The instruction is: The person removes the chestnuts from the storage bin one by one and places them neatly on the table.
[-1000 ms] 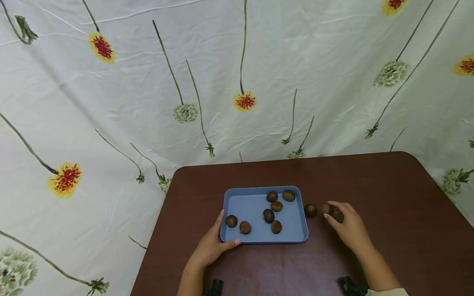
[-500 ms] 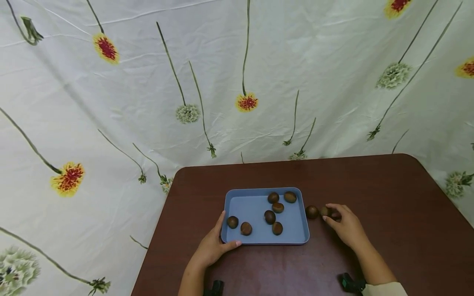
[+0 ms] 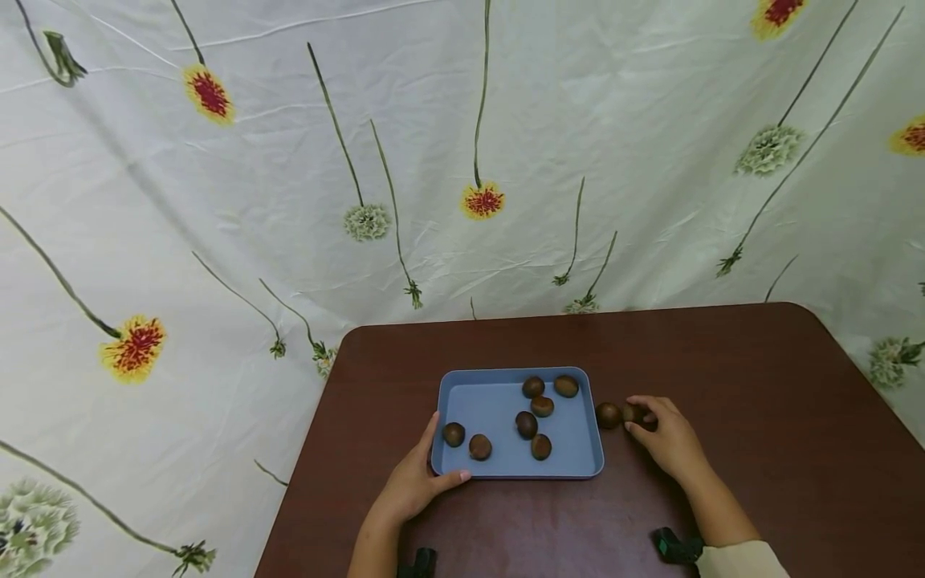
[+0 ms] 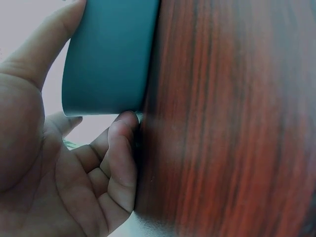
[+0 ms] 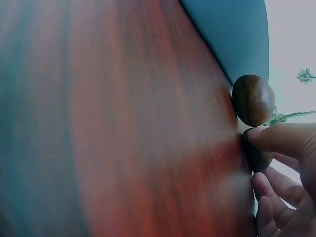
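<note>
A blue tray (image 3: 571, 464) with several brown chestnuts (image 3: 526, 425) scattered inside lies on the table. My left hand (image 3: 406, 484) holds the tray's near left corner, thumb on the front rim and index finger along the left side. In the left wrist view the other fingers curl beside the tray wall (image 4: 111, 59). Right of the tray, one chestnut (image 5: 253, 100) stands on the table close against its wall. Just beside that one, my right hand (image 3: 674, 440) pinches another chestnut (image 5: 257, 157) between thumb and fingers, partly hidden by them.
The dark brown wooden table (image 3: 780, 385) stretches out to the right and behind the tray. A white cloth (image 3: 412, 96) with printed flowers hangs beyond its far edge. Black devices are strapped at the left wrist (image 3: 417, 562) and the right wrist (image 3: 677, 546).
My right hand has moved left, bringing its chestnut from a small gap up beside the one near the tray. The left hand stays on the tray; the head view shifted slightly.
</note>
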`<state>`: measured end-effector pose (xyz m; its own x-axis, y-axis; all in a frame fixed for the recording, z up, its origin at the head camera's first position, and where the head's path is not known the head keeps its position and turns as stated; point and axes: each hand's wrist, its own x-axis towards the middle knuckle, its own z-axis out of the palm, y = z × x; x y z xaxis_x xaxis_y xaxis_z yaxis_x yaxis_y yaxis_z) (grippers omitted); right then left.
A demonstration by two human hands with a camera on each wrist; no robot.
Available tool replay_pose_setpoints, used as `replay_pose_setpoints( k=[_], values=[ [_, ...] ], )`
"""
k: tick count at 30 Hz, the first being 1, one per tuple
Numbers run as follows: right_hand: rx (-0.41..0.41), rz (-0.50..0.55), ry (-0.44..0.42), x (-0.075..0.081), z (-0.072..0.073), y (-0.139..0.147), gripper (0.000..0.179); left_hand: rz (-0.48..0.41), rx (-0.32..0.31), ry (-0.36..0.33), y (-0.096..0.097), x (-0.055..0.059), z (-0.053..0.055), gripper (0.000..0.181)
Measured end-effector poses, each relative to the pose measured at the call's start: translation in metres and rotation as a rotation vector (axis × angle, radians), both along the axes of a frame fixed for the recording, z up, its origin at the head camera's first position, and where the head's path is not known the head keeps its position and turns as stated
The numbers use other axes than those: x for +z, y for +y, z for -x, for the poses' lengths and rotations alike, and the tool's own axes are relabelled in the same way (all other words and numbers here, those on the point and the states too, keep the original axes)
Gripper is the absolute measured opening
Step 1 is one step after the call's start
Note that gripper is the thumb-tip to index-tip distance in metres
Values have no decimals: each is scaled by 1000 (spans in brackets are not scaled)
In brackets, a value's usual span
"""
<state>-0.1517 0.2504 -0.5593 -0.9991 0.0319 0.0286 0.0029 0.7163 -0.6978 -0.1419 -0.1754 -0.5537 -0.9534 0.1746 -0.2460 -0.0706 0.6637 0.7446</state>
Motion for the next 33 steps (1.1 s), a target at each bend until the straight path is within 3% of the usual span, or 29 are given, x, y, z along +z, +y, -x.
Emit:
replay_pose_setpoints(
  k=[33],
  values=[
    [-7,-12,-37,-2,1,0,43,6,2,8,1,-1,0,115]
  ],
)
